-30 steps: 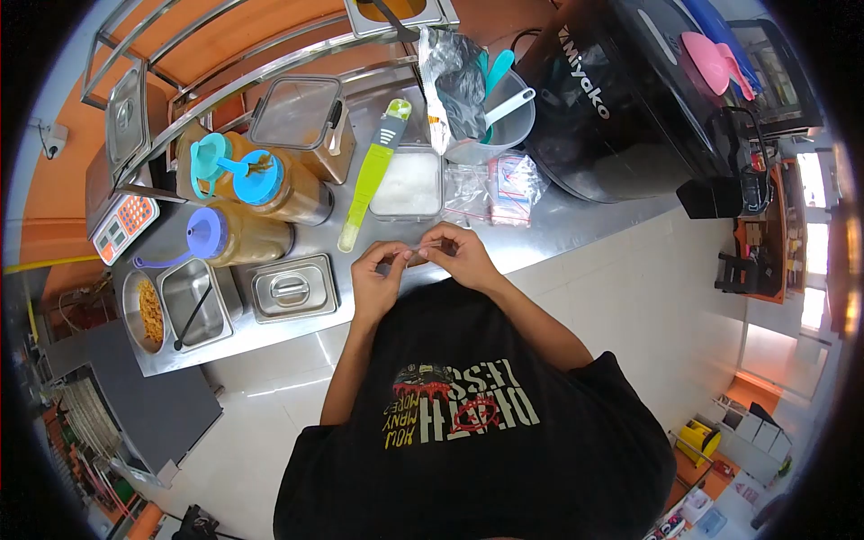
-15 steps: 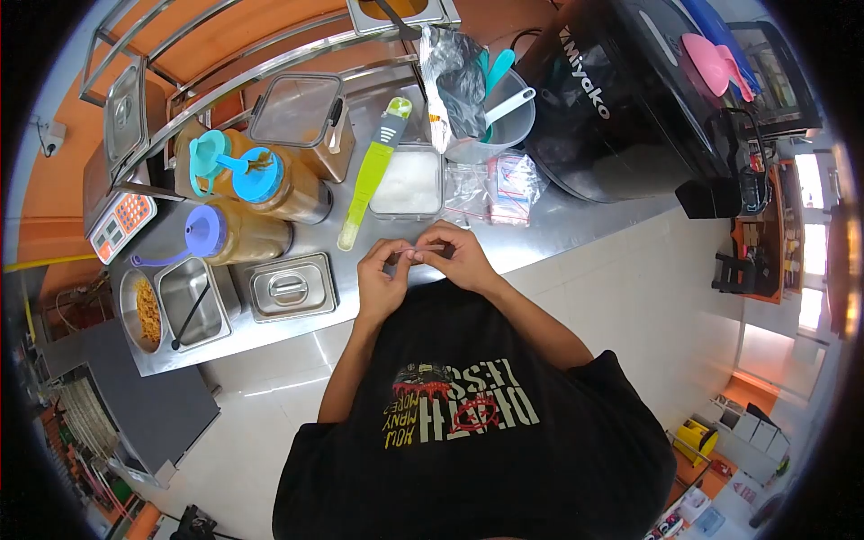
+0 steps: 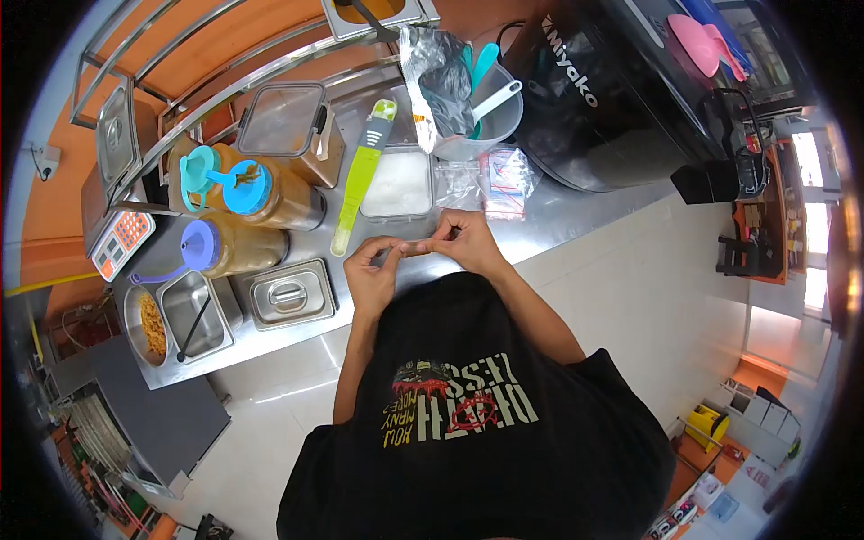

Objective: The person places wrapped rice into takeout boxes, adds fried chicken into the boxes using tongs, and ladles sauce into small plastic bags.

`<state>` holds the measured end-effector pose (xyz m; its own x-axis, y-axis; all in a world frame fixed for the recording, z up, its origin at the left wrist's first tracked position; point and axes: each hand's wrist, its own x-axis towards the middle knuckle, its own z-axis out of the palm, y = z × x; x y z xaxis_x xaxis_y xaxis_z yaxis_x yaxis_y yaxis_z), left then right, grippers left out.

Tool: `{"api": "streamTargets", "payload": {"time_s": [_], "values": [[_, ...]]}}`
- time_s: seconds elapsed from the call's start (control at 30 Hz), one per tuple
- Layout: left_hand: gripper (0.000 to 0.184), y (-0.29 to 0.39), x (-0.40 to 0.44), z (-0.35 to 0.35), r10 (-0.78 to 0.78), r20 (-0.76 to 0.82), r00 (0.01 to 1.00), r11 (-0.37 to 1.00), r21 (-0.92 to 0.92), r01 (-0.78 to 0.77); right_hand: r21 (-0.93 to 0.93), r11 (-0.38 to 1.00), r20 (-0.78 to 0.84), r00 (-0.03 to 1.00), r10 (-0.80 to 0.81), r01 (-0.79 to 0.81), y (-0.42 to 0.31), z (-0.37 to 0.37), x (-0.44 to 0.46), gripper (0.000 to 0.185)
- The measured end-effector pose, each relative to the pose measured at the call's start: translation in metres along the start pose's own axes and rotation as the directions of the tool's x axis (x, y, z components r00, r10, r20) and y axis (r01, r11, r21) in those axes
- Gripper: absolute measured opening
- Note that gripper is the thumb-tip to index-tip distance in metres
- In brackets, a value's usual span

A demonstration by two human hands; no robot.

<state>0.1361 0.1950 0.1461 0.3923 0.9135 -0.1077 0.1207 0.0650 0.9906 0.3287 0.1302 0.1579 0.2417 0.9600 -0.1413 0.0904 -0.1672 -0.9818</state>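
My left hand [image 3: 373, 273] and my right hand [image 3: 470, 243] meet over the counter's front edge, thumbs and fingertips pinched. Between them stretches a thin, narrow strip [image 3: 415, 248] that looks like the edge of a small plastic bag; its full shape is hard to see. Just beyond my hands stands a clear container of white powder [image 3: 397, 183]. A green measuring spoon or spatula [image 3: 362, 180] lies to its left. On its right is a pack of small clear plastic bags with red and blue lines [image 3: 504, 183].
Large jars with blue [image 3: 247, 187] and purple [image 3: 205, 245] lids stand left, near a lidded steel pan [image 3: 290, 295], an open steel pan [image 3: 196, 315] and a bowl of brown crumbs [image 3: 151, 328]. A black Miyako appliance [image 3: 594, 117] stands right, beside a plastic pitcher [image 3: 502, 117].
My hands have drawn slightly apart, with the thin strip still held between the fingertips. The view has shifted a little; the things on the counter keep their places.
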Motion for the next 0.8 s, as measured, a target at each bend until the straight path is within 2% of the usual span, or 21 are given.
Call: {"api": "streamTargets", "payload": {"time_s": [0.17, 0.27, 0.37, 0.4, 0.43, 0.47, 0.5, 0.53, 0.63, 0.73, 0.8], "values": [[0.007, -0.006, 0.009, 0.007, 0.001, -0.029, 1.0, 0.999, -0.053, -0.003, -0.132, 0.991, -0.059, 0.998, -0.011, 0.003, -0.011, -0.007, 0.004, 0.029], [0.006, -0.007, 0.013, 0.012, 0.019, -0.043, 0.999, 0.996, -0.089, -0.022, -0.099, 0.994, -0.069, 0.997, 0.029, -0.036, -0.008, -0.006, 0.001, 0.025], [0.006, -0.001, 0.014, 0.013, 0.042, -0.06, 0.997, 0.996, -0.079, -0.047, -0.104, 0.995, -0.055, 0.998, -0.015, 0.009, -0.011, -0.012, -0.001, 0.017], [0.006, 0.002, 0.014, 0.012, 0.042, -0.072, 0.997, 0.996, -0.078, -0.047, -0.088, 0.996, -0.184, 0.982, -0.037, 0.022, -0.006, -0.016, -0.003, 0.018], [0.006, 0.005, 0.015, 0.011, 0.042, -0.086, 0.995, 0.996, -0.076, -0.049, -0.074, 0.997, -0.309, 0.949, -0.059, 0.038, 0.003, -0.025, -0.005, 0.02], [0.007, 0.007, 0.015, 0.011, 0.091, -0.124, 0.988, 0.996, 0.02, -0.09, -0.065, 0.996, -0.429, 0.9, -0.08, 0.058, 0.013, -0.035, -0.006, 0.021], [0.008, 0.009, 0.015, 0.012, 0.145, -0.157, 0.977, 0.985, 0.116, -0.128, -0.115, 0.99, -0.607, 0.784, -0.133, 0.079, 0.025, -0.047, -0.004, 0.019], [0.01, 0.01, 0.014, 0.012, 0.201, -0.181, 0.963, 0.964, 0.213, -0.162, -0.381, 0.924, -0.683, 0.682, -0.26, -0.03, 0.02, -0.062, -0.008, 0.021], [0.019, 0.009, 0.009, 0.019, 0.257, -0.243, 0.935, 0.958, 0.192, -0.213, -0.58, 0.748, -0.769, 0.518, -0.373, -0.322, 0.04, -0.093, -0.012, 0.032], [0.024, 0.013, 0.007, 0.021, 0.069, -0.315, 0.947, 0.997, 0.008, -0.07, -0.412, 0.847, -0.818, 0.546, -0.182, -0.335, 0.049, -0.103, -0.011, 0.041], [0.024, 0.007, 0.008, 0.019, 0.081, -0.31, 0.947, 0.991, -0.073, -0.108, -0.204, 0.945, -0.847, 0.531, -0.04, -0.255, 0.054, -0.107, -0.004, 0.038]]}}
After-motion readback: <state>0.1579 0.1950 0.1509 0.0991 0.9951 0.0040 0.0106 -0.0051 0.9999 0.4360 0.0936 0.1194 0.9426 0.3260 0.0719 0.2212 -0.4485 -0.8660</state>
